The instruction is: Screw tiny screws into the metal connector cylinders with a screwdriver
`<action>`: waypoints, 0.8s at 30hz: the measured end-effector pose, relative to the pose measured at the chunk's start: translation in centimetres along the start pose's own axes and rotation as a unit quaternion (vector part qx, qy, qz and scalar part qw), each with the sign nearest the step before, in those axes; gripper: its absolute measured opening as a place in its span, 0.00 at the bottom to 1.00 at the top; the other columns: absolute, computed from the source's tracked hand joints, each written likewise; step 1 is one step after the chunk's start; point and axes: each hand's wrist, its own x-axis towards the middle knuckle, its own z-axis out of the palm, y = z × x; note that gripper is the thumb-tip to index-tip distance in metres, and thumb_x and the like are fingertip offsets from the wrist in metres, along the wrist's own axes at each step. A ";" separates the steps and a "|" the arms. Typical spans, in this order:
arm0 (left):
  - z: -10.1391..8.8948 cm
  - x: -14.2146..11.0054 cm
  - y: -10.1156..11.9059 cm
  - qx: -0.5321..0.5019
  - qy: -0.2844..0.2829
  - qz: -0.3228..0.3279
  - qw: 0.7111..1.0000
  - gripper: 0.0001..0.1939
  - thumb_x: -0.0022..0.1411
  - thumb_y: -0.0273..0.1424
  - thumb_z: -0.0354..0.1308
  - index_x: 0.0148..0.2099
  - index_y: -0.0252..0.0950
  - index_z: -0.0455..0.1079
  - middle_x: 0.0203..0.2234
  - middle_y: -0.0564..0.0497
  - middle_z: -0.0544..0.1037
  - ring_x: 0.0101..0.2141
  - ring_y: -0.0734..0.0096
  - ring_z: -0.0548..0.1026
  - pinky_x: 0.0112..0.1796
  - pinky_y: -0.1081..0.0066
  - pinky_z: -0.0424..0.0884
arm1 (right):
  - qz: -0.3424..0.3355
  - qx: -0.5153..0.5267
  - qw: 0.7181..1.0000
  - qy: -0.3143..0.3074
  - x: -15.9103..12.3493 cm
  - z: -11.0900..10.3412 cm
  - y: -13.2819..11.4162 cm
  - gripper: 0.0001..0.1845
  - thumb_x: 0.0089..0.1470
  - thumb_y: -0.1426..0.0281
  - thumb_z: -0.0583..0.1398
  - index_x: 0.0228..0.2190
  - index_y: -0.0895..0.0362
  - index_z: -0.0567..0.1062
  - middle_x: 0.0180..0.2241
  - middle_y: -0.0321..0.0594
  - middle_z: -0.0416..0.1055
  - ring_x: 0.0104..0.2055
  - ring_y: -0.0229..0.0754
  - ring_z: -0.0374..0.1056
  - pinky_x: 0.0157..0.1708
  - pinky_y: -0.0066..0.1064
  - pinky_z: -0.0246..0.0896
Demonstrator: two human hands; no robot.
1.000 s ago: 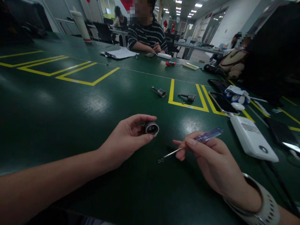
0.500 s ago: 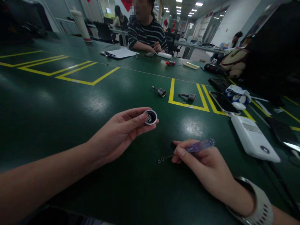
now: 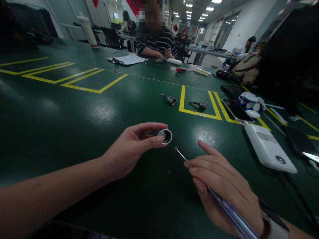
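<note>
My left hand [image 3: 136,147] is closed on a small metal cup-shaped part [image 3: 169,132], thumb at its rim and the open end turned to the right. Inside the cup is dark, with some details I cannot make out. My right hand [image 3: 221,186] grips a screwdriver [image 3: 231,212] with a translucent purple handle, its thin shaft pointing up and left toward the cup. At the shaft's tip sits what looks like a small nut [image 3: 175,149], apart from the cup. Another small nut [image 3: 169,172] lies on the green table [image 3: 99,205] below.
Two metal cup parts with stems, one [image 3: 171,100] left of a yellow-taped box and one [image 3: 203,105] inside it, lie ahead. A phone [image 3: 236,110] and a white power bank [image 3: 270,146] are at right. Across the table sits a person [image 3: 156,44] near a red screwdriver [image 3: 181,69].
The screwdriver has swung round in my right hand, its tip rising toward the cup. One of two small nuts has left the table and appears on the tip. My left hand shifted slightly down and right.
</note>
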 end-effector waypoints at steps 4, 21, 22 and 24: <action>0.2 -0.3 -0.3 0.030 -0.022 0.007 0.999 0.15 0.50 0.24 0.66 0.42 0.36 0.75 0.34 0.50 0.82 0.37 0.72 0.78 0.40 0.75 0.72 | -0.018 -0.007 1.000 0.014 0.4 0.1 -0.5 0.11 0.52 0.82 0.57 0.38 0.61 0.72 0.34 0.46 0.78 0.40 0.43 0.74 0.55 0.51 0.61; 1.1 -0.8 -0.8 0.088 0.018 0.045 0.995 0.10 0.47 0.23 0.63 0.36 0.33 0.77 0.28 0.51 0.81 0.31 0.71 0.78 0.33 0.77 0.72 | -0.040 -0.013 0.999 0.008 1.0 1.0 -0.6 0.07 0.53 0.80 0.59 0.36 0.66 0.74 0.34 0.47 0.77 0.39 0.42 0.73 0.57 0.49 0.58; 1.2 -0.8 -0.8 0.089 0.020 0.044 0.995 0.10 0.47 0.23 0.63 0.36 0.33 0.77 0.28 0.51 0.81 0.32 0.71 0.78 0.33 0.77 0.73 | -0.035 -0.014 0.999 0.009 1.0 1.0 -0.7 0.07 0.53 0.80 0.59 0.36 0.66 0.74 0.34 0.46 0.77 0.39 0.42 0.73 0.57 0.49 0.58; 1.2 -0.8 -0.7 0.090 0.021 0.040 0.995 0.10 0.48 0.22 0.62 0.36 0.33 0.77 0.29 0.50 0.81 0.32 0.70 0.78 0.33 0.76 0.73 | -0.026 -0.012 1.000 0.009 1.0 1.0 -0.9 0.07 0.52 0.81 0.59 0.36 0.66 0.74 0.34 0.46 0.77 0.38 0.42 0.73 0.57 0.48 0.58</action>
